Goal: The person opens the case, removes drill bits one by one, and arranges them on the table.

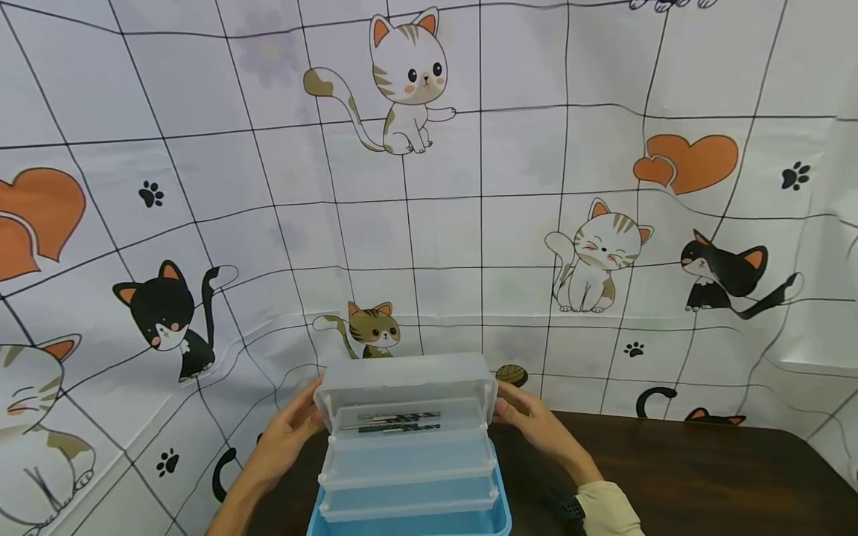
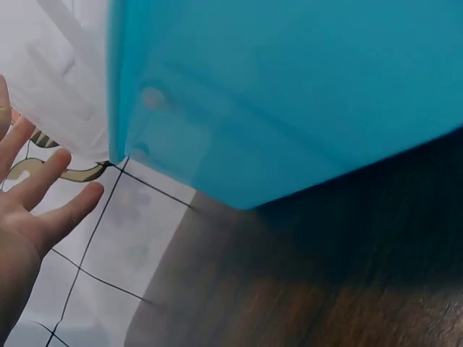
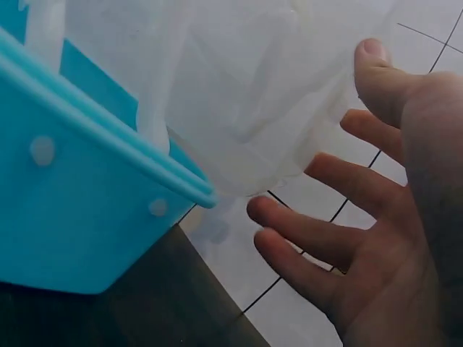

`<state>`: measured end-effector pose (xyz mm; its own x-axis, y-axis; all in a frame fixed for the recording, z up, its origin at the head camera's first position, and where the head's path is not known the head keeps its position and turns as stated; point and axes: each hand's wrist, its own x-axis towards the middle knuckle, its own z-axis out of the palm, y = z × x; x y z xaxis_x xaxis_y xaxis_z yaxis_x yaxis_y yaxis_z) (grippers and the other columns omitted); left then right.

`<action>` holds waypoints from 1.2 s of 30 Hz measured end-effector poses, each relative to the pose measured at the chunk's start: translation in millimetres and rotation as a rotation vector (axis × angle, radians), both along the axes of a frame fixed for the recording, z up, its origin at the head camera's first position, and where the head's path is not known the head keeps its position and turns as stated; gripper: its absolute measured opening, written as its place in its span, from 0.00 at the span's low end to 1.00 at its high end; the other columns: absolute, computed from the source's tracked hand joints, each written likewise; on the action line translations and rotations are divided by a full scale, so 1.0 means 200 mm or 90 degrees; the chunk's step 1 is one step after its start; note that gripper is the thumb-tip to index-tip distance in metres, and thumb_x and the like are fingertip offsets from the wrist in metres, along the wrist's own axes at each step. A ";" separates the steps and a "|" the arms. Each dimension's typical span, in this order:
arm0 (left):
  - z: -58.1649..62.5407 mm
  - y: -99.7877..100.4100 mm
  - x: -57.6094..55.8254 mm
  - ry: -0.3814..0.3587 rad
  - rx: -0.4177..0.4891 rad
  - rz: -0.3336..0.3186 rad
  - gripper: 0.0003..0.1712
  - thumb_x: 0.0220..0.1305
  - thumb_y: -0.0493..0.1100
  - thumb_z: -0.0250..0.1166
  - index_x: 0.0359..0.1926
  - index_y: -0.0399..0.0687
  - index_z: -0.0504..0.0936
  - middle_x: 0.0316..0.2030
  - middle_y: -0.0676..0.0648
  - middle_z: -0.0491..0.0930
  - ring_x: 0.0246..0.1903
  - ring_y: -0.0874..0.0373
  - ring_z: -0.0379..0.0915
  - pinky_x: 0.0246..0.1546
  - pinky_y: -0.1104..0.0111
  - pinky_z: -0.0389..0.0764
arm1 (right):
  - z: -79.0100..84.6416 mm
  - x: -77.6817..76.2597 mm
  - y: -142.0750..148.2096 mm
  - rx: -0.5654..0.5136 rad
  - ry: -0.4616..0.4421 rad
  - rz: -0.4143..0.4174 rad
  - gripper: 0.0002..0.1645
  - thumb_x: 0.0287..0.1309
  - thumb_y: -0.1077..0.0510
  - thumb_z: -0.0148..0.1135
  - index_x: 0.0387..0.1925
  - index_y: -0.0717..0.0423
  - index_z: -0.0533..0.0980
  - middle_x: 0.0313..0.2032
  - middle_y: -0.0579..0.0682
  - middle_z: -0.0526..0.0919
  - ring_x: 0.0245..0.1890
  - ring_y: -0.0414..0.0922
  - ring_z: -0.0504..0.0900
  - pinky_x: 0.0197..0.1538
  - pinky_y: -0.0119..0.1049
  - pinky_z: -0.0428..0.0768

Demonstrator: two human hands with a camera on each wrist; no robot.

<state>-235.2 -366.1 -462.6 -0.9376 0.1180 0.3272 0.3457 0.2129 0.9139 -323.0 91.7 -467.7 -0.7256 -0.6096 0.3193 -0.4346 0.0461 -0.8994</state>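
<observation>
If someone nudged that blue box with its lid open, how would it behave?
The blue box would probably keep its shape: its walls look like smooth, stiff plastic. With its lid and stepped trays raised, it may tip easily. The thin dark rods inside would likely slide or roll.

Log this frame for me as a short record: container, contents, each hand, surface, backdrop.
container: blue box, translucent lid raised, stepped translucent trays showing
contents: several dark, slender pieces, apparently drill bits, in the uppermost visible tray
left hand: at the lid's left end, fingers spread; contact unclear
right hand: at the lid's right end; contact unclear
surface: dark wooden table
backdrop: gridded cat-print sheet
</observation>
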 end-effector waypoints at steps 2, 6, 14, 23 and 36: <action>0.00 0.00 -0.01 0.001 0.020 -0.018 0.34 0.80 0.39 0.55 0.80 0.59 0.58 0.77 0.44 0.56 0.72 0.46 0.58 0.60 0.58 0.75 | 0.00 0.00 -0.01 -0.026 -0.006 0.003 0.28 0.81 0.58 0.46 0.77 0.51 0.61 0.72 0.60 0.66 0.60 0.56 0.78 0.61 0.46 0.77; 0.00 0.01 -0.02 0.013 0.045 -0.049 0.33 0.81 0.39 0.52 0.81 0.56 0.55 0.76 0.39 0.55 0.70 0.50 0.62 0.58 0.60 0.77 | 0.01 0.01 -0.01 -0.052 0.002 -0.006 0.27 0.81 0.59 0.47 0.76 0.52 0.64 0.70 0.61 0.68 0.54 0.57 0.82 0.58 0.51 0.79; -0.01 0.07 0.00 -0.022 0.070 0.014 0.32 0.81 0.43 0.51 0.80 0.54 0.56 0.75 0.40 0.58 0.67 0.45 0.66 0.54 0.58 0.80 | 0.02 0.04 -0.03 -0.033 -0.018 -0.032 0.27 0.82 0.56 0.46 0.74 0.61 0.64 0.60 0.63 0.77 0.46 0.57 0.86 0.48 0.52 0.84; -0.01 0.13 0.01 -0.060 0.055 0.072 0.31 0.79 0.48 0.56 0.77 0.50 0.63 0.72 0.39 0.64 0.65 0.36 0.68 0.48 0.55 0.84 | 0.00 0.05 0.00 -0.050 -0.085 -0.037 0.28 0.82 0.52 0.47 0.71 0.67 0.68 0.59 0.66 0.78 0.43 0.60 0.86 0.37 0.50 0.86; -0.03 0.23 -0.01 -0.113 0.109 0.134 0.33 0.75 0.55 0.60 0.73 0.45 0.70 0.62 0.35 0.74 0.58 0.38 0.75 0.40 0.53 0.86 | 0.01 0.05 0.03 -0.040 -0.151 -0.097 0.34 0.80 0.45 0.49 0.67 0.72 0.70 0.60 0.68 0.75 0.31 0.51 0.84 0.33 0.41 0.84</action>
